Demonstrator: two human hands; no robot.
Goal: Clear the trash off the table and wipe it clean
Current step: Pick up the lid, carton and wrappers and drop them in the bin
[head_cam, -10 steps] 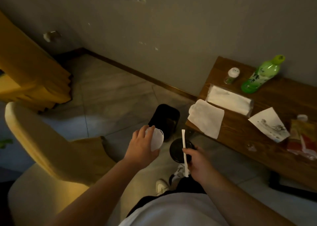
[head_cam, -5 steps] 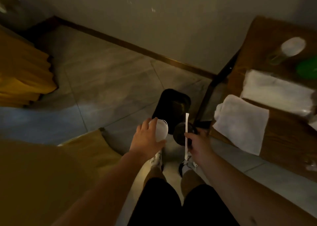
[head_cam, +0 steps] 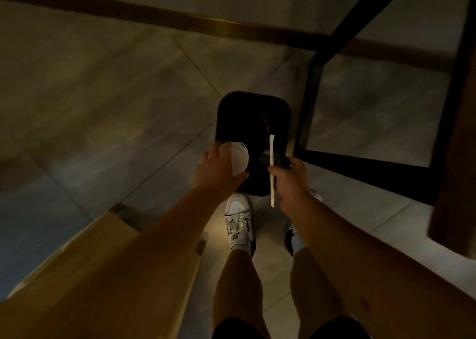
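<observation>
Both hands above black bin [head_cam: 253, 112] on floor. Left hand [head_cam: 219, 170] clenched on white lid [head_cam: 239, 158]; right hand [head_cam: 289, 181] gripping wrapped straw [head_cam: 271, 168], long axis pointing binward, plus dark cup [head_cam: 270, 157]. Bin directly below.

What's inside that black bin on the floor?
The bin looks dark inside, so nothing in it can be made out. The left hand holding a white lid and the right hand holding a straw cover its near part.
</observation>
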